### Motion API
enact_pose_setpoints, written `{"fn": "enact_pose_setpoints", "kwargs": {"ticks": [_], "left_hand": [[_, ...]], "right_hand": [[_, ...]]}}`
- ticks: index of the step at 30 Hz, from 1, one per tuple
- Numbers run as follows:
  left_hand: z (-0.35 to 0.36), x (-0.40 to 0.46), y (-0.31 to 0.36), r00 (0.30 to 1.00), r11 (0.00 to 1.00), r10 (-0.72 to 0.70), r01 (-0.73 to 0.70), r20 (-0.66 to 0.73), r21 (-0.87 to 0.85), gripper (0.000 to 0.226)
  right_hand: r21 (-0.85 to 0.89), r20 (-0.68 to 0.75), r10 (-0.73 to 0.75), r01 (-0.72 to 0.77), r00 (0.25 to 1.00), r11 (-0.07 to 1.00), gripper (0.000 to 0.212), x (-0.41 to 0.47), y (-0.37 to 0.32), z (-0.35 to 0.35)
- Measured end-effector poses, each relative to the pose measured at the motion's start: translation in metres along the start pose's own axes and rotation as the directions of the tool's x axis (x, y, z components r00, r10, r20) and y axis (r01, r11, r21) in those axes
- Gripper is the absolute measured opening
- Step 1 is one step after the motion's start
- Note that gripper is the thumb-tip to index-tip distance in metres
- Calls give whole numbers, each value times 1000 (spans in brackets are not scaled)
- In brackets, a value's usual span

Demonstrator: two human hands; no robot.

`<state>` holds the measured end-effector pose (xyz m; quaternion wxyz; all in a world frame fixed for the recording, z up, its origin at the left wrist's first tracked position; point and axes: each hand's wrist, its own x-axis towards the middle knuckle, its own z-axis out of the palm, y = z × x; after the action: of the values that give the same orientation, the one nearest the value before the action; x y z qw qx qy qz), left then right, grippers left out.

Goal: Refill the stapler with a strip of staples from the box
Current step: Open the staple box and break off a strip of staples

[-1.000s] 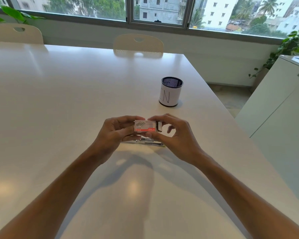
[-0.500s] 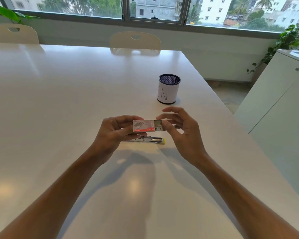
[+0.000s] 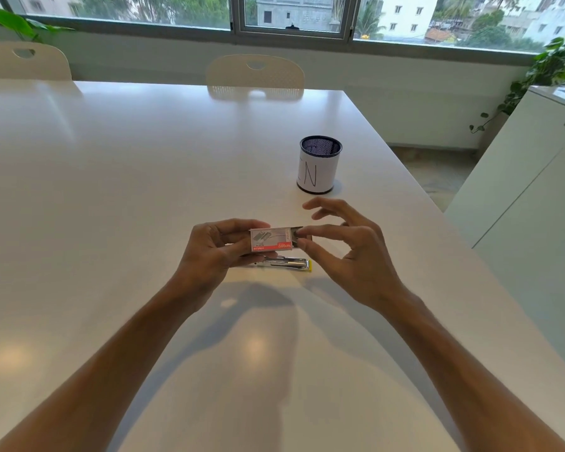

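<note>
Nearest on the white table, the stapler lies flat just below the two raised hands. Above it the left hand grips the staple box by its left end, while the right hand pinches the tray end protruding at the box's right between thumb and forefinger, other fingers spread. Farther back stands a mesh pen cup.

The staple box is white with a red band. The stapler is silver, yellow-tipped. The white-wrapped pen cup shows dark mesh. The tabletop is white.
</note>
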<state>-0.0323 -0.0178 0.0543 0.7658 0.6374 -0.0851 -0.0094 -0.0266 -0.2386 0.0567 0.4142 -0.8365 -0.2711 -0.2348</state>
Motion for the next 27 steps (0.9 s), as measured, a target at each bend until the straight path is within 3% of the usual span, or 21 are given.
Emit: {"fn": "enact_pose_setpoints", "kwargs": {"ticks": [7,13,22,27], "left_hand": [[2,0,-3,1000,997,21,-22,13,76,18],[1,0,-4,1000,996,25,-25,4,84,27],[3,-2,-4,998,991,63,-66,26,115,18],[5,-2,-6,997,983,71,-75,35,165,28]], "right_hand": [[-27,120,103,-100,987,995,16,0,6,-2],[-90,91,85,-77,992,993,9,-1,8,-2],[-37,131,137,-133,982,990,15,0,7,-2],[-102,156,134,-119,979,988,13,-2,5,-1]]}}
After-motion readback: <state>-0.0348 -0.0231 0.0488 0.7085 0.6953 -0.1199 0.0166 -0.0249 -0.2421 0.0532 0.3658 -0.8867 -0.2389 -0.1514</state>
